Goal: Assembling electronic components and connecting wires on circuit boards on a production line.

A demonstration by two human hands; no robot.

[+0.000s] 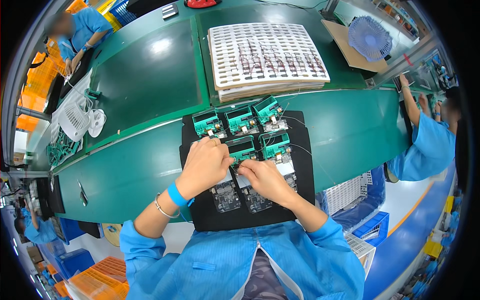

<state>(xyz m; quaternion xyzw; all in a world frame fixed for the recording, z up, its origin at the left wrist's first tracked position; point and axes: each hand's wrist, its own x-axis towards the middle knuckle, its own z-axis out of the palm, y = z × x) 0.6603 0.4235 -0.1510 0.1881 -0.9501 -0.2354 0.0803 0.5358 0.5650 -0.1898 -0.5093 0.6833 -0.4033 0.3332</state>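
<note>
On a black mat (304, 187) lie several circuit boards (226, 197), and green plastic frames (241, 119) are fitted at the far ends of some. My left hand (206, 159) bends in from the left, its fingers closed at the near edge of the middle green frame (241, 145). Opposite it, my right hand (266, 178) pinches thumb to forefinger over the same board. Whatever sits between the fingertips is too small and covered to make out. Thin dark wires (295, 119) curl around the frames on the right.
Beyond the mat, a stack of white slotted trays (267, 55) carries rows of small wired parts. A white fan (75, 120) and loose green pieces (62, 150) lie left. Tweezers (82, 193) rest at the near left. Co-workers sit at the far left and right.
</note>
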